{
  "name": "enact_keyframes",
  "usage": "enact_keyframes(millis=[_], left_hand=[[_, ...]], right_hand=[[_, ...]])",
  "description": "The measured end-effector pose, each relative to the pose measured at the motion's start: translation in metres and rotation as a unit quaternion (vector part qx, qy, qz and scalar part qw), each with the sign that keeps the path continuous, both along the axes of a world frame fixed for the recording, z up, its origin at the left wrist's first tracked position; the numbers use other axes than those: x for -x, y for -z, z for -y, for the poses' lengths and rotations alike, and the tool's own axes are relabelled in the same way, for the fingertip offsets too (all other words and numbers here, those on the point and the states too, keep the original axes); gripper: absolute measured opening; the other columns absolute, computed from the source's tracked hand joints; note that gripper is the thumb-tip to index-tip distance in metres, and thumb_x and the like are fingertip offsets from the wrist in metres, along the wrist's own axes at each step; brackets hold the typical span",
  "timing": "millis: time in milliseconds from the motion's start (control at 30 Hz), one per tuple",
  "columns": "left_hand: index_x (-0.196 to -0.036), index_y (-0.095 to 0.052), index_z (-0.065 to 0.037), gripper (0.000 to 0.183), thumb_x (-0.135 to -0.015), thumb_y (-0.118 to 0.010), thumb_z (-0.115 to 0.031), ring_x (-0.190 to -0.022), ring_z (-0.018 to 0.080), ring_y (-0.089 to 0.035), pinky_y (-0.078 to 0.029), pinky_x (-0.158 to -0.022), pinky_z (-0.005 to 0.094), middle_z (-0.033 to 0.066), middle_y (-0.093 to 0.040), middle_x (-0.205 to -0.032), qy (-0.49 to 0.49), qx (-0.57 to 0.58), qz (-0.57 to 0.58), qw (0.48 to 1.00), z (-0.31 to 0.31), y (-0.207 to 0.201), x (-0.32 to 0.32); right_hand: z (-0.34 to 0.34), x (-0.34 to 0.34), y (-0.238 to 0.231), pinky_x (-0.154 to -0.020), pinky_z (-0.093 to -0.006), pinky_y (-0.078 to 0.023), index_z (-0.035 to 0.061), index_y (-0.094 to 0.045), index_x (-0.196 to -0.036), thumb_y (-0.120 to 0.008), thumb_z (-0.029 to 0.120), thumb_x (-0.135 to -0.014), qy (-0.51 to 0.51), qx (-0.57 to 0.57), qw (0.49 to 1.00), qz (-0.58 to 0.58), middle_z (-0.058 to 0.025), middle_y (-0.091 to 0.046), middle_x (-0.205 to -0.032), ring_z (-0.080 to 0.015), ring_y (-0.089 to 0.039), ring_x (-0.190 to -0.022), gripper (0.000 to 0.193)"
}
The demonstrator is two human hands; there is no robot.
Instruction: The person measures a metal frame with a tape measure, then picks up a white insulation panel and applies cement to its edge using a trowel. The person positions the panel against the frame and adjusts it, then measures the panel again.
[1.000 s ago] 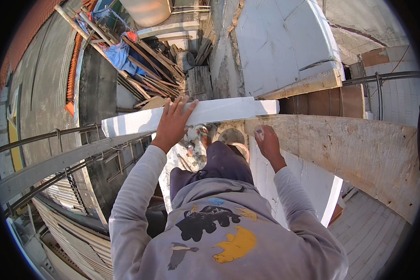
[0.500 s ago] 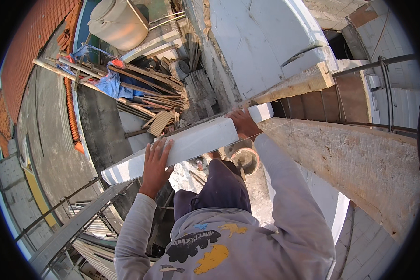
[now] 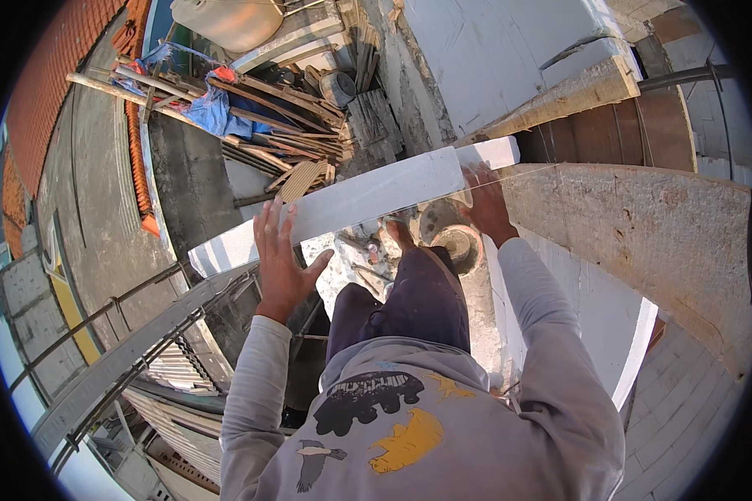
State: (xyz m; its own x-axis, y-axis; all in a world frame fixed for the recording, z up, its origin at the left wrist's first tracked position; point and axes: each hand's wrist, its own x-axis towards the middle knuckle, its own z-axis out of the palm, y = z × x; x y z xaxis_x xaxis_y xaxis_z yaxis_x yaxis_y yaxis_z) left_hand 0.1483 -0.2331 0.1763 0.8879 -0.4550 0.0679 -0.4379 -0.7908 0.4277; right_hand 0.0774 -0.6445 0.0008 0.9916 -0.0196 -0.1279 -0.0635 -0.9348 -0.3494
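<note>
A long white building block (image 3: 376,194) lies along the top of a wall in front of me, with a shorter white block (image 3: 495,152) beyond its right end. My left hand (image 3: 281,265) is open, its fingers spread against the near side of the long block and its thumb held apart. Beside the joint between the two blocks is my right hand (image 3: 488,204). Its fingers are outstretched toward the shorter block and wrap round nothing; whether they press on it I cannot tell. A thin taut string (image 3: 533,171) runs along the near side of the blocks.
Below me, a round bucket (image 3: 458,244) stands by my foot. A rough wooden board (image 3: 635,209) spans the right side. Beyond the wall lie a heap of timber (image 3: 288,125) and a blue tarp (image 3: 213,111). A grey beam (image 3: 129,351) slants across the lower left.
My left hand has loosened from the top of the long block, its fingers now spread wider. My right hand has slid off the block's end toward me. The view has shifted slightly.
</note>
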Motion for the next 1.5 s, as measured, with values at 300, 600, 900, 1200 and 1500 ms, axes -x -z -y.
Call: enact_keyframes(millis=[300, 600, 900, 1200, 1500], left_hand=[[-0.147, -0.041, 0.001, 0.059, -0.101, -0.059, -0.031, -0.136, 0.0420, -0.044, -0.035, -0.114, 0.0525, 0.0258, -0.048, -0.146, -0.201, 0.073, -0.115, 0.970, -0.097, 0.118, 0.209], [-0.139, -0.055, -0.001, 0.061, -0.095, -0.069, -0.042, -0.137, 0.0433, -0.048, -0.038, -0.115, 0.0471, 0.0287, -0.053, -0.143, -0.105, 0.066, -0.477, 0.870, -0.101, 0.272, 0.407], [-0.151, -0.044, -0.009, 0.082, -0.086, -0.076, -0.048, -0.142, 0.0481, -0.036, -0.031, -0.118, 0.0560, 0.0306, -0.037, -0.154, -0.179, -0.021, -0.308, 0.934, -0.085, 0.408, 0.370], [-0.138, -0.058, -0.003, 0.045, -0.094, -0.063, -0.013, -0.124, 0.0409, -0.057, -0.044, -0.109, 0.0485, 0.0213, -0.062, -0.133, -0.211, 0.036, -0.129, 0.968, -0.060, 0.411, 0.346], [-0.140, -0.055, 0.000, 0.058, -0.093, -0.071, -0.033, -0.133, 0.0401, -0.050, -0.040, -0.113, 0.0465, 0.0254, -0.056, -0.140, -0.254, 0.072, -0.236, 0.935, -0.075, 0.445, 0.341]], right_hand=[[-0.085, 0.309, 0.004, -0.077, -0.0434, -0.055, 0.0027, -0.066, -0.094, -0.073, 0.023, -0.091, 0.294, -0.181, 0.921, -0.181, -0.0165, -0.072, -0.087, -0.0352, -0.070, -0.084, 0.022], [-0.168, 0.277, 0.108, -0.080, -0.0435, -0.055, 0.0018, -0.056, -0.128, -0.068, 0.016, -0.093, 0.173, -0.247, 0.945, -0.127, -0.0199, -0.068, -0.098, -0.0340, -0.069, -0.090, 0.039], [-0.355, 0.174, 0.495, -0.104, -0.0584, -0.046, -0.0021, -0.056, -0.135, -0.061, 0.027, -0.092, -0.349, -0.028, 0.917, -0.189, -0.0233, -0.053, -0.142, -0.0426, -0.050, -0.134, 0.053], [-0.350, 0.181, 0.620, -0.104, -0.0580, -0.044, 0.0121, -0.062, -0.135, -0.059, 0.033, -0.092, -0.427, 0.110, 0.898, -0.010, -0.0139, -0.058, -0.135, -0.0414, -0.051, -0.125, 0.048], [-0.326, 0.167, 0.515, -0.086, -0.0519, -0.054, 0.0049, -0.057, -0.122, -0.083, 0.037, -0.075, -0.132, -0.130, 0.962, -0.198, -0.0163, -0.062, -0.117, -0.0417, -0.059, -0.108, 0.062]])
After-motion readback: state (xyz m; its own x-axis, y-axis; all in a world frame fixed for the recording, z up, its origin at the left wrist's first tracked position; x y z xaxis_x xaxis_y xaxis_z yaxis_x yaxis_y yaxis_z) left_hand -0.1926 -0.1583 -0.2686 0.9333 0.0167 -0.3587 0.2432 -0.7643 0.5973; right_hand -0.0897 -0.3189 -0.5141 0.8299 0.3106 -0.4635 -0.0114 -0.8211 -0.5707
